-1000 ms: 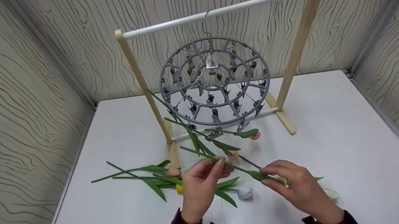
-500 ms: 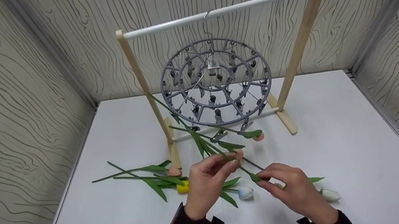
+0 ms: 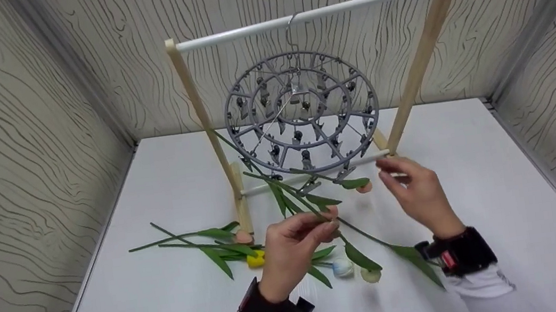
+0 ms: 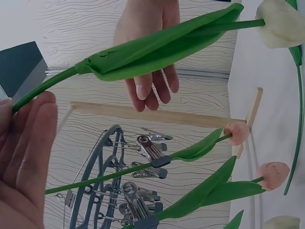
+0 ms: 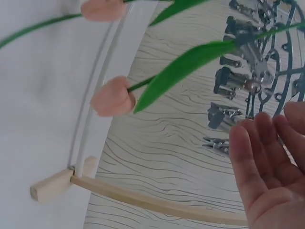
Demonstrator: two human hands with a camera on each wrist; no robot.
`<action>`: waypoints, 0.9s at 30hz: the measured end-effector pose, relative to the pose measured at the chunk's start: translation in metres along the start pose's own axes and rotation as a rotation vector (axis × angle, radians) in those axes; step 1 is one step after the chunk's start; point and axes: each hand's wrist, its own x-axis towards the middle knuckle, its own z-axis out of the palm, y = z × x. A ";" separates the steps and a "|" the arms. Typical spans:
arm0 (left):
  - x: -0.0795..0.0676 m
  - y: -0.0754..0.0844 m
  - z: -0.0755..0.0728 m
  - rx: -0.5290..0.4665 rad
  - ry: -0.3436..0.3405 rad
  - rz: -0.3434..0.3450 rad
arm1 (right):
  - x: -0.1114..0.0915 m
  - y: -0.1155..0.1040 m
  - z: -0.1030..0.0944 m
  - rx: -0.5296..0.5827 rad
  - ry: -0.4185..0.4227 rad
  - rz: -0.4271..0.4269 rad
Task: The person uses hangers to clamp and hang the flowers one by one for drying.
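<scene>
My left hand [image 3: 296, 250] pinches the green stem of a white tulip [image 4: 283, 24], its bloom pointing down and right in the head view, over the table. My right hand [image 3: 420, 193] holds nothing; its fingers [image 5: 267, 143] are loosely bent at the lower right of the round clip hanger [image 3: 296, 89]. In the left wrist view, a metal clip [image 4: 152, 150] grips the stem of one pink tulip [image 4: 237, 133], and a lower clip [image 4: 138, 205] grips a second pink tulip [image 4: 273, 175]. Further clips hang around the hanger's rings.
A white bar [image 3: 313, 14] between wooden posts [image 3: 421, 62] carries the hanger. On the white table lie a pink tulip [image 3: 243, 237], a yellow tulip [image 3: 255, 258] and a blue-white tulip [image 3: 342, 268]. A long leaf [image 3: 415, 259] runs under the right wrist. Patterned walls enclose the table.
My right hand has let go of the white tulip near its leaf and moved up and right, beside the hanger. The left hand has shifted slightly right, still pinching the stem.
</scene>
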 end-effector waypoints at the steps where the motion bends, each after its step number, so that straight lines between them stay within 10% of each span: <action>1: 0.001 0.000 0.000 -0.001 0.002 0.010 | 0.011 0.002 -0.003 -0.005 -0.018 0.042; 11: 0.006 0.003 -0.001 -0.011 0.030 -0.018 | 0.078 0.015 -0.015 0.047 -0.362 0.181; 27: 0.013 -0.015 0.029 0.033 0.133 0.063 | 0.092 0.031 -0.033 -0.069 -0.435 0.068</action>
